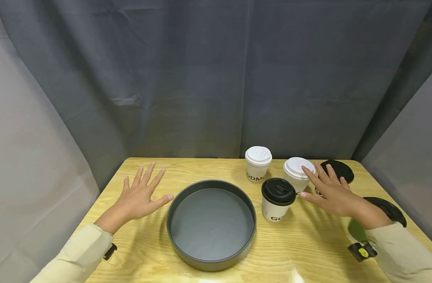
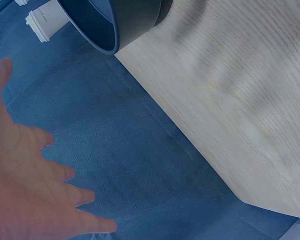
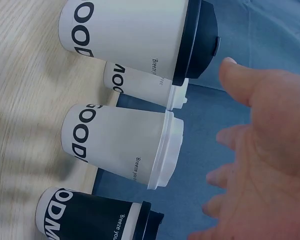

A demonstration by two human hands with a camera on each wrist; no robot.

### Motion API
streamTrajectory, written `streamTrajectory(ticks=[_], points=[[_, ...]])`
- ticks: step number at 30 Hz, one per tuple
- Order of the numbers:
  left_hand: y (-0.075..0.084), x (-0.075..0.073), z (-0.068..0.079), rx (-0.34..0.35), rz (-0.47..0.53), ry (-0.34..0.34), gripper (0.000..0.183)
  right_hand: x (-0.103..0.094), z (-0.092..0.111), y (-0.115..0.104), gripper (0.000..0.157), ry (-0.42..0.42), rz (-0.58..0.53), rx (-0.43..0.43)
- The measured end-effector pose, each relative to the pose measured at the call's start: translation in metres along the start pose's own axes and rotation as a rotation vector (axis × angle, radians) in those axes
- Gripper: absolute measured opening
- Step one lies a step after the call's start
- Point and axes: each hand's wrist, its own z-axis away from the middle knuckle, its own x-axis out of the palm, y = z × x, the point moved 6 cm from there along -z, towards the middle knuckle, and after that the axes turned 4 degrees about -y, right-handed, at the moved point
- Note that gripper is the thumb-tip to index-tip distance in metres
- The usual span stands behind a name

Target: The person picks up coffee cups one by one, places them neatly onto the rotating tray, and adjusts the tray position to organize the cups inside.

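Sleeves (image 1: pixel 76 255) extend forward, left hand (image 1: pixel 139 199) and right hand (image 1: pixel 333 196) splayed.

Dark grey cloth (image 1: pixel 180 78) fills the upper middle of the head view, creased at upper left and split by a vertical seam (image 1: pixel 244 78) right of centre. Paler grey cloth (image 1: pixel 28 165) covers the left edge, and a light grey panel (image 1: pixel 407 137) stands at the right. Across the bottom spreads a desk (image 1: pixel 294 247) with yellowish wood grain and rounded far corners (glare whitens its lower edge); both wrist views render the dark cloth blue.
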Motion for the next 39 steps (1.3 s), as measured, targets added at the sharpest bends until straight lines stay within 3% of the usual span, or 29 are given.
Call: streamTrajectory(ticks=[4,10,13,18,25,28,32,39], points=[[-0.002,0.003,-0.001,0.001,0.033,0.005,0.090,0.000,-0.001,0.000,0.085,0.000,-0.007,-0.003],[-0.008,0.014,-0.003,-0.047,0.255,0.003,0.080,0.001,-0.001,0.000,0.084,0.002,-0.014,-0.024],[-0.014,0.029,-0.003,-0.112,0.398,-0.065,0.065,0.000,-0.001,0.000,0.084,0.008,-0.017,-0.029],[-0.019,0.064,0.003,-0.198,0.653,-0.252,0.057,-0.002,-0.002,0.000,0.084,0.021,-0.012,-0.030],[-0.011,0.093,0.015,-0.115,0.766,-0.391,0.056,-0.001,-0.001,0.001,0.083,0.026,-0.018,-0.040],[-0.005,0.099,0.017,-0.120,0.830,-0.433,0.054,-0.001,-0.001,0.000,0.083,0.026,-0.022,-0.041],[0.001,0.102,0.017,-0.131,0.904,-0.471,0.052,-0.002,0.000,-0.001,0.083,0.027,-0.030,-0.044],[0.004,0.101,0.016,-0.091,0.960,-0.505,0.049,-0.002,-0.002,0.000,0.082,0.032,-0.033,-0.050]])
